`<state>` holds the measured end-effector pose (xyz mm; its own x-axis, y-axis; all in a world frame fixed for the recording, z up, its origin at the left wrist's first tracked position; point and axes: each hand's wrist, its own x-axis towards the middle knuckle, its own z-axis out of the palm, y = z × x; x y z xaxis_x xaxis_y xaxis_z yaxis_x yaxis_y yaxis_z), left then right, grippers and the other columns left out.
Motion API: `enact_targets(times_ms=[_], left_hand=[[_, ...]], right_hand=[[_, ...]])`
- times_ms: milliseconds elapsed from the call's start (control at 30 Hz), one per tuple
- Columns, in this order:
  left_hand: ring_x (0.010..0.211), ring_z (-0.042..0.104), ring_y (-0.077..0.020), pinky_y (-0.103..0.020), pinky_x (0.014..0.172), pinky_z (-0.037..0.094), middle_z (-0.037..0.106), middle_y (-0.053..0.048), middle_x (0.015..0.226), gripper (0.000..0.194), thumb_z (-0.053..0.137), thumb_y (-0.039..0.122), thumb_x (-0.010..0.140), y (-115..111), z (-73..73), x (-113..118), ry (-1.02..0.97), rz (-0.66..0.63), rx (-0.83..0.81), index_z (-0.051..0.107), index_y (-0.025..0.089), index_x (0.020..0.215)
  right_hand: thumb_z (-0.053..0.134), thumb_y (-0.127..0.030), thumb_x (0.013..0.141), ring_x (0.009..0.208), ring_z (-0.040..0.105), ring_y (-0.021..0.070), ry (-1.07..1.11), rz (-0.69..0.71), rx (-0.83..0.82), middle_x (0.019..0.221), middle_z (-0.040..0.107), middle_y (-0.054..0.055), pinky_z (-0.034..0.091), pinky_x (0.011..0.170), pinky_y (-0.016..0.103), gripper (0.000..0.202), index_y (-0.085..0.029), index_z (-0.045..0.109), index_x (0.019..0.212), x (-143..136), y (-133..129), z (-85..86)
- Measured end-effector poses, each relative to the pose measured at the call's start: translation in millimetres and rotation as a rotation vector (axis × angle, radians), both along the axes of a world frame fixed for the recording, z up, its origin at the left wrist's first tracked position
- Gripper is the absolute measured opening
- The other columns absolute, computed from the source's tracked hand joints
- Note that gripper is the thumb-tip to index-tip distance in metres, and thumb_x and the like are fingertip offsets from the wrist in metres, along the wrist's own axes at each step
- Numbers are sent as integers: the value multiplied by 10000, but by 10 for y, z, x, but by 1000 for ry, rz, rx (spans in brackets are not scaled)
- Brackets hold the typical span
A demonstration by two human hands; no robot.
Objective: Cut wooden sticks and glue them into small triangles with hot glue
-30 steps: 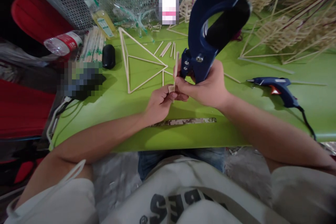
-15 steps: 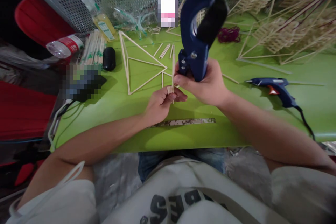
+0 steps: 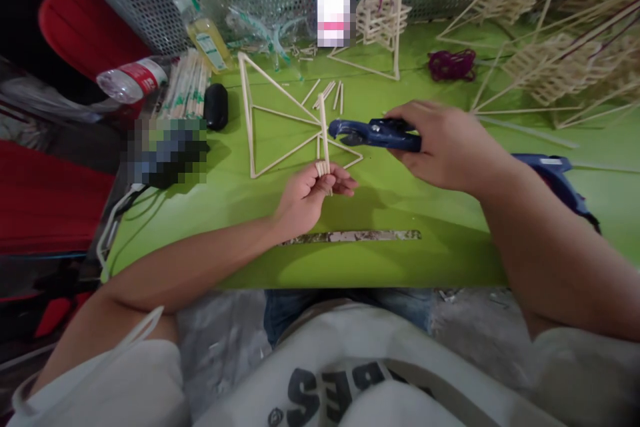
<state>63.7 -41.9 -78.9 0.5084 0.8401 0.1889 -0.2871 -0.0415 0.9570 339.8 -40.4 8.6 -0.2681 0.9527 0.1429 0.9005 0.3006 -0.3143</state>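
My left hand [image 3: 313,197] is closed round several short wooden sticks [image 3: 323,169] and one longer stick [image 3: 324,127] that stands up from the fingers. To its right, my right hand [image 3: 445,147] grips a blue cutter [image 3: 385,134] by its handles. The cutter points left, its jaws beside the upper part of the long stick; whether they touch it I cannot tell. Behind the left hand lies a frame of glued sticks [image 3: 285,115]. A few cut sticks [image 3: 339,96] rest beyond it. A flat patterned strip [image 3: 370,236] lies near the table's front edge.
A blue glue gun [image 3: 555,177] lies at the right, partly behind my forearm. Stick structures [image 3: 555,70] and purple string [image 3: 451,65] are at the back right. Bottles [image 3: 133,80], bundled sticks [image 3: 186,87] and a black case [image 3: 216,107] stand left.
My right hand has moved right and turned the cutter from upright to nearly level, pointing left. My left hand still holds the sticks; the long one now leans slightly left.
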Motion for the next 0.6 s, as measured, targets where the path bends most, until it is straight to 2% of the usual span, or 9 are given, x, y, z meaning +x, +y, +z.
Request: enact_targets(times_ms=[67, 233, 433, 600], left_hand=[[934, 852, -185, -360, 921, 702, 861, -95, 1062, 280, 713, 439, 1106, -6, 1, -9, -4, 14, 6, 752, 161, 1114], [961, 862, -213, -403, 952, 711, 871, -121, 1096, 329, 708, 487, 1102, -23, -23, -16, 35, 31, 29, 747, 160, 1116], [995, 862, -228, -426, 989, 707, 868, -133, 1128, 375, 698, 528, 1099, -18, -38, -23, 71, 29, 36, 749, 161, 1152], [1014, 861, -225, -422, 990, 711, 866, -140, 1147, 386, 675, 529, 1112, -10, -46, -20, 68, 53, 56, 735, 156, 1190]], right_hand=[[677, -283, 923, 1144, 724, 388, -87, 8, 11, 1377, 763, 130, 575, 902, 521, 513, -294, 686, 1436, -67, -31, 0], [661, -222, 860, 1156, 704, 397, -228, -11, 40, 1372, 766, 127, 560, 926, 542, 583, -303, 664, 1438, -187, -88, -3], [646, -225, 844, 1088, 710, 373, -270, 9, 67, 1303, 778, 143, 539, 869, 497, 535, -228, 683, 1378, -246, -95, -37], [643, -204, 870, 1078, 696, 377, -224, -29, 77, 1260, 777, 153, 525, 883, 511, 487, -260, 698, 1350, -295, -132, -39]])
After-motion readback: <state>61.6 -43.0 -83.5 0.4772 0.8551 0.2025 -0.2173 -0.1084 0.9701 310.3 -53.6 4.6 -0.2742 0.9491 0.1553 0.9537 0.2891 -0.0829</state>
